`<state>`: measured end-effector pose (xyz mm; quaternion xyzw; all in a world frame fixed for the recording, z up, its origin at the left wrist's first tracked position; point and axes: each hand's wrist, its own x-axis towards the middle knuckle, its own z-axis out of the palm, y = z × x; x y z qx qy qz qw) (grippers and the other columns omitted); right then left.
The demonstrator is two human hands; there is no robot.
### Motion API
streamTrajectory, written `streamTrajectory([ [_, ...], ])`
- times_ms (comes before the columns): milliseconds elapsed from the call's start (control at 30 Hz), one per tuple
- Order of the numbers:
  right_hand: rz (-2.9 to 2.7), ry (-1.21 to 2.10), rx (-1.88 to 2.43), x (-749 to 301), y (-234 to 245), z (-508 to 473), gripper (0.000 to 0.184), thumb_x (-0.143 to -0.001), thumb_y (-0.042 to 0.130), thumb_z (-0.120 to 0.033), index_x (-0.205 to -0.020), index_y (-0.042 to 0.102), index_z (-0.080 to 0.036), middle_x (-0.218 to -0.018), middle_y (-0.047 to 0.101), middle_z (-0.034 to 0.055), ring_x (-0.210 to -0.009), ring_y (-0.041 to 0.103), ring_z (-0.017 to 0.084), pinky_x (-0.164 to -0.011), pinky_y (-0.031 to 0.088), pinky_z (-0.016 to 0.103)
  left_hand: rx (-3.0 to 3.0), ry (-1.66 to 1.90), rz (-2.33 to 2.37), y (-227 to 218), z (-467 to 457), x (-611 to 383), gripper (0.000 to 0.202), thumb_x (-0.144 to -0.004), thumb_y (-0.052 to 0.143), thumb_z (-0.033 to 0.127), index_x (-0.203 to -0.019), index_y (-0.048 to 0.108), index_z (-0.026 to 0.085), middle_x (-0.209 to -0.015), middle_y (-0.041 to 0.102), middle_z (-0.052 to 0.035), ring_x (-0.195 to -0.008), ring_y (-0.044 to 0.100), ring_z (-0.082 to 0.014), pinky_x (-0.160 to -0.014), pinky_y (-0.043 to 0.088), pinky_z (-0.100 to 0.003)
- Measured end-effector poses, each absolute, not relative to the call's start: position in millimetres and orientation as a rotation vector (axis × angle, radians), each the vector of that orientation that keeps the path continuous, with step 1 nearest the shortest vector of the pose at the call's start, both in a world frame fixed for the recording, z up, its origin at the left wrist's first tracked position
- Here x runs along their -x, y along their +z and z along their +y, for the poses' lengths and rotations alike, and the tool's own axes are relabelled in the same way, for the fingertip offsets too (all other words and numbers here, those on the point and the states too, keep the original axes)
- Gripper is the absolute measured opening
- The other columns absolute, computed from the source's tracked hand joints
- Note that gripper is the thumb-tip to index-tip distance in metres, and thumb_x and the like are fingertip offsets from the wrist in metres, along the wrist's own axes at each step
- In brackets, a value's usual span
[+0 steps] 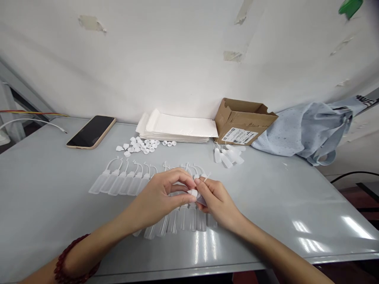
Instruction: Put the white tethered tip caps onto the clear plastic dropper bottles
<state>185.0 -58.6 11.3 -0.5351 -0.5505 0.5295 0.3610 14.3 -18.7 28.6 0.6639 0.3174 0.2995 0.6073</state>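
Note:
My right hand (219,201) grips a small translucent plastic bottle (201,200) that lies tilted with its top toward the left. At that top is a white pointed cap (193,192), pinched by the thumb and fingers of my left hand (162,193). Below both hands, a row of clear bottles (183,219) lies on the table, partly covered by my fingers. To the left, several more bottles with thin bent tubes (120,183) lie side by side. Loose white caps (143,146) are heaped behind them.
A phone (92,132) lies at the back left of the grey table (266,189). White padded envelopes (183,126) are stacked by the wall, beside an open cardboard box (244,122). A few bottles (227,156) lie before the box. Light blue cloth (304,128) rests at right.

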Motion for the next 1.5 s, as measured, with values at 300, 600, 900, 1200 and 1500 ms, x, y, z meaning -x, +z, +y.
streamTrajectory([
  [300, -1.305, 1.535, 1.345, -182, 16, -58, 0.041, -0.092, 0.041, -0.049, -0.064, 0.042, -0.019, -0.049, 0.040, -0.0067, -0.042, 0.031, 0.006, -0.039, 0.024, 0.019, -1.688, 0.750, 0.678, 33, -19, -14, 0.011, -0.078, 0.063, 0.007, -0.075, 0.067, 0.017, -0.086, 0.067, -0.0009, -0.083, 0.064, -0.0130, -0.076, 0.053, -0.025],
  [600, -1.196, 1.582, 1.316, -181, 23, -56, 0.037, -0.088, 0.047, -0.048, -0.065, 0.042, -0.019, -0.044, 0.036, -0.0094, -0.039, 0.027, 0.004, -0.038, 0.019, 0.018, -1.801, 0.730, 0.707, 33, -19, -12, 0.014, -0.079, 0.066, 0.013, -0.090, 0.065, 0.021, -0.097, 0.063, 0.0003, -0.091, 0.061, -0.0129, -0.084, 0.049, -0.026],
  [900, -1.226, 1.468, 1.304, -182, 14, -58, 0.041, -0.090, 0.047, -0.050, -0.065, 0.042, -0.019, -0.052, 0.038, -0.0074, -0.044, 0.032, 0.005, -0.039, 0.023, 0.018, -1.933, 0.598, 0.829, 32, -19, -11, 0.013, -0.089, 0.055, 0.028, -0.087, 0.065, 0.019, -0.084, 0.065, -0.0005, -0.076, 0.061, -0.0131, -0.070, 0.049, -0.026],
  [1200, -1.411, 1.247, 1.322, -181, 11, -60, 0.040, -0.093, 0.041, -0.047, -0.063, 0.037, -0.021, -0.062, 0.034, -0.0055, -0.051, 0.037, 0.007, -0.043, 0.035, 0.019, -2.142, 0.565, 0.885, 33, -18, -9, 0.025, -0.090, 0.053, 0.038, -0.078, 0.062, 0.018, -0.069, 0.059, 0.0019, -0.064, 0.053, -0.0117, -0.059, 0.042, -0.023],
  [1500, -1.602, 1.049, 1.339, -185, 8, -60, 0.038, -0.097, 0.033, -0.040, -0.064, 0.034, -0.022, -0.059, 0.034, -0.0053, -0.048, 0.036, 0.008, -0.044, 0.035, 0.022, -2.038, 0.492, 0.838, 36, -20, -12, 0.022, -0.091, 0.049, 0.033, -0.083, 0.064, 0.019, -0.076, 0.062, 0.0012, -0.067, 0.055, -0.0107, -0.059, 0.044, -0.020],
])
